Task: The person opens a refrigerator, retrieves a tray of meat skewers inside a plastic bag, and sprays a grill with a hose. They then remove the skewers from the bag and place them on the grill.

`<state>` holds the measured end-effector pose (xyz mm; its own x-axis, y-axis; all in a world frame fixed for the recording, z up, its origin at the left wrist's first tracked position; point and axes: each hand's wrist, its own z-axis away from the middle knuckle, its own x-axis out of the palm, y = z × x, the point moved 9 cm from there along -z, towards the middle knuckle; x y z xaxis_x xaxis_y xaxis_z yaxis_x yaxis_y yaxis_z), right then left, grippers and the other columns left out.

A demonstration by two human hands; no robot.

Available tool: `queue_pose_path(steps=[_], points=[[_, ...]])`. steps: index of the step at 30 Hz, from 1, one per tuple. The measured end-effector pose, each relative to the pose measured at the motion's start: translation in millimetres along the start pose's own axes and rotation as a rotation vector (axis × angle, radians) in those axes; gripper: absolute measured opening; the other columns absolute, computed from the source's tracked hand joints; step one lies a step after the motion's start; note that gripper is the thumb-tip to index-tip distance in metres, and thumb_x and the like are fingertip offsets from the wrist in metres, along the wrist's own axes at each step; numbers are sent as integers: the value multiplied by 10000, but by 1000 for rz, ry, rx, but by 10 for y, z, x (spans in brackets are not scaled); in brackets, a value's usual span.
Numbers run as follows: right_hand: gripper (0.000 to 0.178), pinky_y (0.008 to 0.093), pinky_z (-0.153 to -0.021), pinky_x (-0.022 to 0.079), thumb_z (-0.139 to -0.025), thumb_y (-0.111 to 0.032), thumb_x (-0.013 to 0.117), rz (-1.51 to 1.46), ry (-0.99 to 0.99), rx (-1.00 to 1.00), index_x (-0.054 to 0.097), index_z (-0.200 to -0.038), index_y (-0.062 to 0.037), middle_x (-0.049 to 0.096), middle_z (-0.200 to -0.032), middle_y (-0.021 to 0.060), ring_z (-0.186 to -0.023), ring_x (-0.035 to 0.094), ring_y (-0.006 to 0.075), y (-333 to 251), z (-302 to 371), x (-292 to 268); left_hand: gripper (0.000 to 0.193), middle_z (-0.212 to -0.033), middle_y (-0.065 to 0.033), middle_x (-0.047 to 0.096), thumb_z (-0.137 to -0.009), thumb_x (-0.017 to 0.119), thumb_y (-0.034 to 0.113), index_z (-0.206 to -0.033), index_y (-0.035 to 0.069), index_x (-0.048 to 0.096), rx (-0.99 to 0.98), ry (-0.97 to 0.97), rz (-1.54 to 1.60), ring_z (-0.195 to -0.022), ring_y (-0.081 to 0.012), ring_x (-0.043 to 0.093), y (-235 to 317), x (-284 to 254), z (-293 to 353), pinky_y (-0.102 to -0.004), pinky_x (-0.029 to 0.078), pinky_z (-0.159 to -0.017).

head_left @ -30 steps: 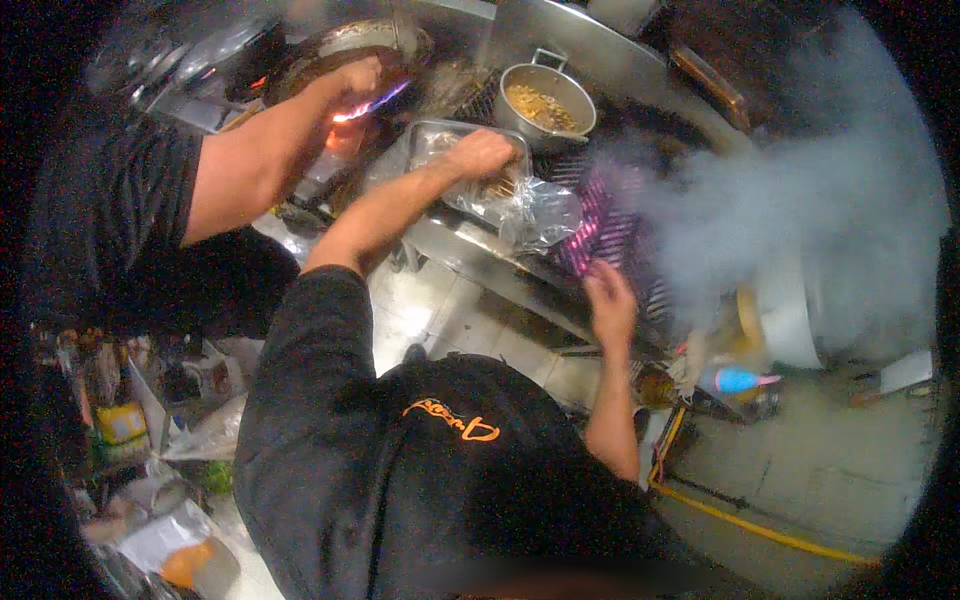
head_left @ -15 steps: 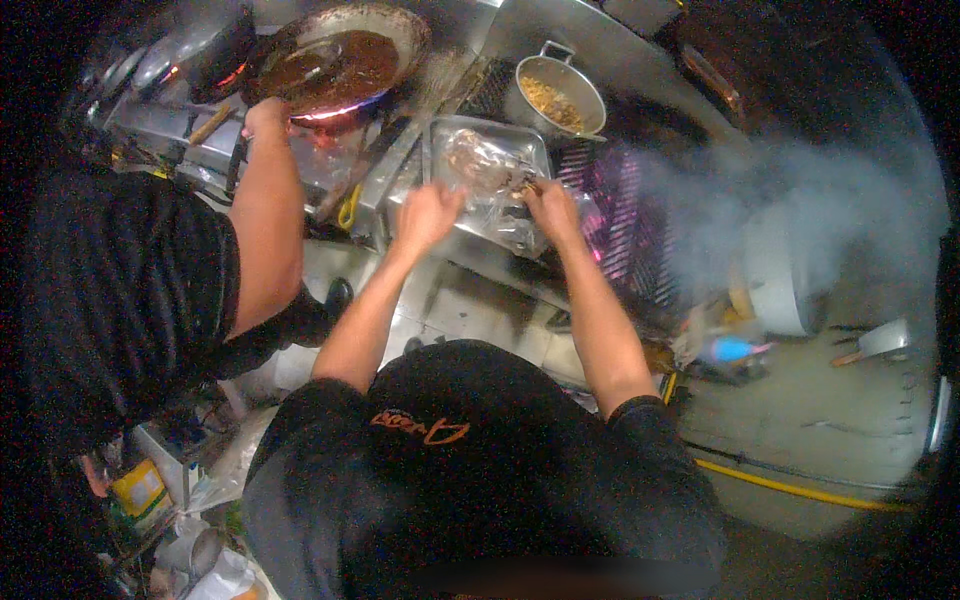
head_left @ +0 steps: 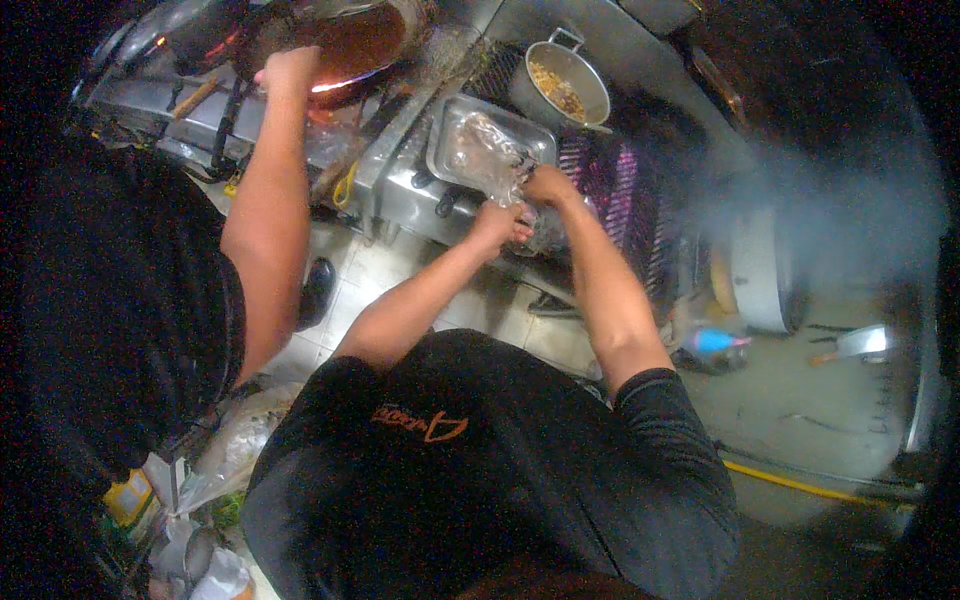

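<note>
A clear plastic bag with brownish food in it lies in a rectangular metal tray and hangs over the tray's near edge. My left hand is closed on the loose end of the bag, just in front of the tray. Right beside it, at the tray's right corner, my right hand is closed on the bag too. Its fingertips are partly hidden, and small dark pieces show next to them.
Behind the tray stands a metal pot of yellowish pieces. A grill glows at the right, near smoke, a large pot and a cleaver. At the left, a co-worker's hand is by a wok over flames.
My left hand has moved right, from the tray's left side to close beside my right hand, and now grips the bag's end. The co-worker's hand has moved up, farther away.
</note>
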<state>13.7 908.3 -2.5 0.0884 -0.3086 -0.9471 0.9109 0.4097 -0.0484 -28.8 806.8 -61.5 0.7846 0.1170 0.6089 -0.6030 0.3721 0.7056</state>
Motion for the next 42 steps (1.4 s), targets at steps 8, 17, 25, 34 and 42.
queue_pose_path(steps=[8, 17, 25, 34, 42], points=[[293, 402, -667, 463, -638, -251, 534, -44, -182, 49, 632, -765, -6, 602, -825, 185, -743, 596, 292, -61, -85, 42, 190, -719, -135, 576, -787, 500, 108, -869, -63, 503, 15, 161, 19, -554, -231, 591, -64, -139, -219, -271, 481, -431], [293, 406, -717, 463, -670, -241, 515, -102, 96, 52, 631, -819, -17, 596, -894, 181, -812, 589, 311, -397, 266, -521, 146, -699, -84, 547, -761, 511, 113, -827, -17, 524, 139, 221, -430, -589, -187, 551, 58, -39, -223, -318, 426, -456], [273, 397, -724, 464, -635, -216, 550, -150, 156, 55, 638, -807, -23, 601, -881, 171, -803, 591, 304, -279, 330, -500, 204, -795, -101, 536, -800, 467, 194, -877, 11, 513, 123, 205, -248, -620, -211, 530, 5, -33, -263, -350, 435, -477], [255, 391, -712, 464, -608, -174, 592, -186, 102, 144, 635, -805, -17, 599, -869, 190, -814, 592, 308, -88, 218, -404, 311, -826, -79, 538, -831, 413, 307, -1003, 54, 469, 47, 21, 224, -607, -193, 522, 37, 396, 61, -311, 434, -458], [239, 383, -677, 455, -643, -214, 552, -95, 122, 60, 636, -736, -11, 593, -791, 194, -729, 588, 299, -194, 216, -531, 209, -753, -93, 518, -802, 430, 165, -959, 35, 473, 51, 217, 52, -576, -202, 500, -408, 27, -573, -332, 398, -445]])
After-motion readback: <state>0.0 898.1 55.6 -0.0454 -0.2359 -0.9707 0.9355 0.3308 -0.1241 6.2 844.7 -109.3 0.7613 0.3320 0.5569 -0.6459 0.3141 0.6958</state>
